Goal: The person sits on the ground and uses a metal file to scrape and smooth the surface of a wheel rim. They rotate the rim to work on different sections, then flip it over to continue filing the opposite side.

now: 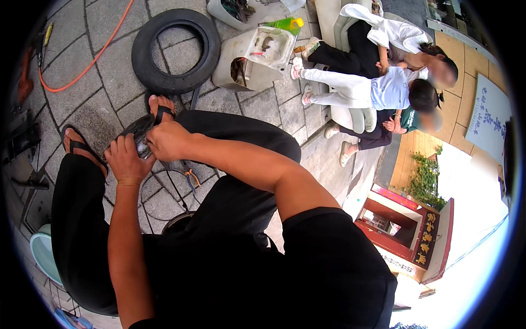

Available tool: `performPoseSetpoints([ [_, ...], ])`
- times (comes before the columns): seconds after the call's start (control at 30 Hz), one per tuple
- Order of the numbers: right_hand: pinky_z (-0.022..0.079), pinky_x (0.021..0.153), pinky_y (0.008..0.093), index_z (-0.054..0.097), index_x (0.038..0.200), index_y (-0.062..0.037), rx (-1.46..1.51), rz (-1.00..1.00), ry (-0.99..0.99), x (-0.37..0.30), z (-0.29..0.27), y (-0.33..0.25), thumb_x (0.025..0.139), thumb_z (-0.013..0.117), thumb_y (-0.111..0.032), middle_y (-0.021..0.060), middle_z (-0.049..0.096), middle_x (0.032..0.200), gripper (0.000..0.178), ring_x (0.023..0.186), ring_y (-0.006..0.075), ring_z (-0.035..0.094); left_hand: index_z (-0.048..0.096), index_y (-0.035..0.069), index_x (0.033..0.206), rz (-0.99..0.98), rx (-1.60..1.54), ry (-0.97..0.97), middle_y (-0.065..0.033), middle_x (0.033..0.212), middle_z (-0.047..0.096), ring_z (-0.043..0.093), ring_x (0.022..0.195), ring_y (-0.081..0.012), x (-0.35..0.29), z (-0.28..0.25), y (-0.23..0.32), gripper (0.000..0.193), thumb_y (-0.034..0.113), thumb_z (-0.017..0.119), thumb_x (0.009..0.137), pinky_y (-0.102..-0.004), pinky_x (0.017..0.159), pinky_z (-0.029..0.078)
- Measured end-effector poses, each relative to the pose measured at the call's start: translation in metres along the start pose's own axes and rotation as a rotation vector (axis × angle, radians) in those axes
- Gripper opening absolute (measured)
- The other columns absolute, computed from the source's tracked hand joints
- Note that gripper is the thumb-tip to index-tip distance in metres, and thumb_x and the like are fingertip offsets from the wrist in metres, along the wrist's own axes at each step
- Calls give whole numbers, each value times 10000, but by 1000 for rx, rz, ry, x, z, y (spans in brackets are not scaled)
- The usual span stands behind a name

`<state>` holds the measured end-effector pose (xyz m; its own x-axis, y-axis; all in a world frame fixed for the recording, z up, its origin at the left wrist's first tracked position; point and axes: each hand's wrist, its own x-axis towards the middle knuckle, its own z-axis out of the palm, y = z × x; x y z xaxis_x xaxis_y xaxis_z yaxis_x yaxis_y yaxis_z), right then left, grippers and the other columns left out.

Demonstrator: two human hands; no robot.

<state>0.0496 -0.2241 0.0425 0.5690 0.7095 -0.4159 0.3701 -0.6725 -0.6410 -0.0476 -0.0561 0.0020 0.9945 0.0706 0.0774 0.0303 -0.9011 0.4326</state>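
Dark part (141,134): black with a pale, shiny area; largely covered, kind unclear; located between both grips, above the paving (109,52).
Left grip (129,159): clamped on the part's near side, fingers curled over it.
Right grip (167,141): clamped on the part's right side, fingers bent.
Forearms: left (127,219) nearly straight ahead; right (230,152) crossing from the right, elbow bent.
Tyre (143,52): flat, beyond the grips.
Pliers (192,178): orange-handled, right of the left grip, nearer the body.

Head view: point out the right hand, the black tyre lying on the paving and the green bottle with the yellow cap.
Right hand (167,141): head view, on the back of the hand.
Black tyre (141,54): head view, on the left side of its ring.
Green bottle (284,25): head view, on its body.
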Motion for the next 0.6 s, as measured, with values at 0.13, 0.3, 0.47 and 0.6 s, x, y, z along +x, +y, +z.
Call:
performPoseSetpoints([
  [0.13, 582, 763, 550, 738, 790, 6, 16, 3, 8, 5, 12, 0, 906, 664, -190, 276, 723, 789, 239, 779, 471, 726, 625, 72, 1188, 18, 17, 26, -82, 1034, 588, 583, 989, -327, 1, -3, -2, 751, 514, 888, 641, -481, 838, 409],
  [0.3, 576, 793, 532, 755, 772, 11, 32, 41, 31, 2, 5, -6, 853, 643, -151, 280, 735, 807, 212, 800, 453, 742, 621, 73, 1188, 15, 0, 39, -83, 1022, 582, 581, 977, -330, 2, -2, -1, 764, 519, 892, 630, -479, 834, 410],
  [0.47, 576, 812, 532, 755, 788, 17, 38, 54, 28, 1, -5, -9, 862, 642, -148, 287, 736, 824, 214, 820, 457, 741, 618, 73, 1192, 9, 10, 21, -83, 1024, 581, 579, 980, -330, 3, 1, -2, 775, 518, 894, 621, -477, 824, 405],
  [0.6, 578, 782, 552, 733, 774, 23, 105, 96, 78, 4, 13, -6, 902, 675, -186, 288, 721, 809, 252, 801, 479, 723, 618, 76, 1192, 24, -3, 29, -83, 1023, 580, 577, 981, -330, 1, 0, -3, 778, 518, 897, 616, -477, 818, 401],
])
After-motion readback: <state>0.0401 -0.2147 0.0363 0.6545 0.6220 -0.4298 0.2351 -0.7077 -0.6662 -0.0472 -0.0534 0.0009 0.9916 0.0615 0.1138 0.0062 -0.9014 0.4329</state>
